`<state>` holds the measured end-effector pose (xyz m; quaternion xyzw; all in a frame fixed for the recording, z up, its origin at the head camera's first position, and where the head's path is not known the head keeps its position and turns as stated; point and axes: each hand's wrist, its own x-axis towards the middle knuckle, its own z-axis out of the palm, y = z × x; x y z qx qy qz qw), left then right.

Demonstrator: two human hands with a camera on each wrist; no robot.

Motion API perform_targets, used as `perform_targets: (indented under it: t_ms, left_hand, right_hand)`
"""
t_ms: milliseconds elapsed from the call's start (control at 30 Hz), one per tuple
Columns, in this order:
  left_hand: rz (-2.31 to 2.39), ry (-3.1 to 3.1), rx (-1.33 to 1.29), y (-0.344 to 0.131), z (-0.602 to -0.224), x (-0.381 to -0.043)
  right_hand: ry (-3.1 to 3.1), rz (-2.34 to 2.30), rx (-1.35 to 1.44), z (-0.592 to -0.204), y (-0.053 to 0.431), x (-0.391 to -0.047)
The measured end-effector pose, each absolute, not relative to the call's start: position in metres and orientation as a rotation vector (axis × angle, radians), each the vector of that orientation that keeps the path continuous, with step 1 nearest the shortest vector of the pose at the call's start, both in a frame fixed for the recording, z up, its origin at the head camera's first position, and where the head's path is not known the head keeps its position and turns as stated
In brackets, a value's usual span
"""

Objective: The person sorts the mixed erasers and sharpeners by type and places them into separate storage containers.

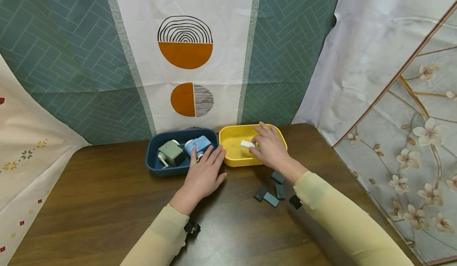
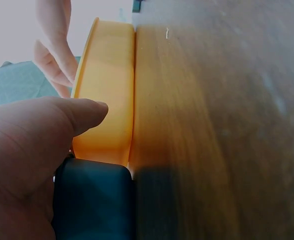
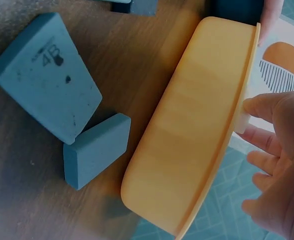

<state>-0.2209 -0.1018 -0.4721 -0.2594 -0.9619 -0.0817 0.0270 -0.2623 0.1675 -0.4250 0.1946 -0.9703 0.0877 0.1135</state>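
Between thumb and index finger, my right hand (image 1: 270, 147) pinches a white block-shaped eraser (image 1: 246, 144) over the yellow bin (image 1: 246, 163). In the right wrist view a bit of the white eraser (image 3: 243, 120) shows at the bin's rim. My left hand (image 1: 204, 174) lies with fingers extended across the front right rim of the dark blue bin (image 1: 165, 172), its thumb beside the yellow bin. Inside the blue bin are a green pump bottle (image 1: 173, 153) and a light blue bottle (image 1: 200, 143), the latter partly hidden by my left fingers.
Several dark blue-grey erasers (image 1: 271, 199) lie on the brown table (image 1: 107, 202) in front of the yellow bin; one eraser (image 3: 52, 80) is marked 4B. A patterned curtain (image 1: 228, 51) hangs behind the bins. Floral cloth (image 1: 403, 182) borders the table's right side.
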Motion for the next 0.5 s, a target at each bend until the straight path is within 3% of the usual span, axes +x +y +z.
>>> perform_targets:
  t_ms: [500]
  left_hand:
    - [-0.246,-2.97,-0.799,-0.102,-0.473,-0.221]
  right_hand:
    - [-2.911,0.24,0.51,-0.433,0.159,-0.277]
